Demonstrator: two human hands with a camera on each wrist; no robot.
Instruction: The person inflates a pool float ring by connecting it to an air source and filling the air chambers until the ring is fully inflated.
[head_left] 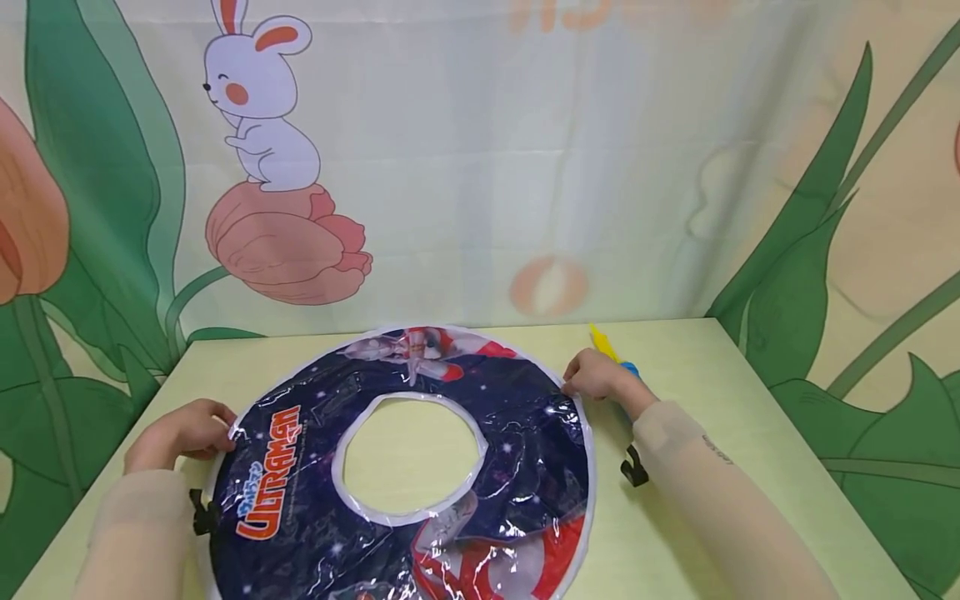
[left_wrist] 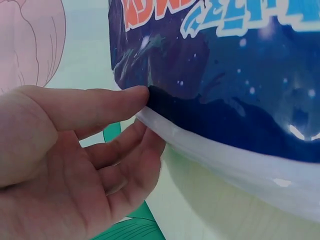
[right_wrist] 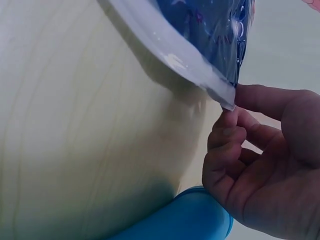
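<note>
A flat, deflated swim ring (head_left: pixel 315 467), dark blue with stars, a white rim and "ULTRAMAN" lettering, is spread on the table around its central hole. At its left edge my left hand (head_left: pixel 183 429) pinches the rim between thumb and fingers. In the left wrist view, the thumb lies on top of the swim ring (left_wrist: pixel 225 100) and the fingers are beneath. My right hand (head_left: pixel 598 375) pinches the upper right rim. The right wrist view shows that hand (right_wrist: pixel 270 140) gripping the white edge, which is raised off the table.
Behind the right hand lies a yellow and blue object (head_left: pixel 603 342), partly hidden by the hand and forearm; its blue part (right_wrist: pixel 185 215) appears in the right wrist view. The pale wooden table (head_left: pixel 675 533) meets a printed curtain (head_left: pixel 450 167) at the back.
</note>
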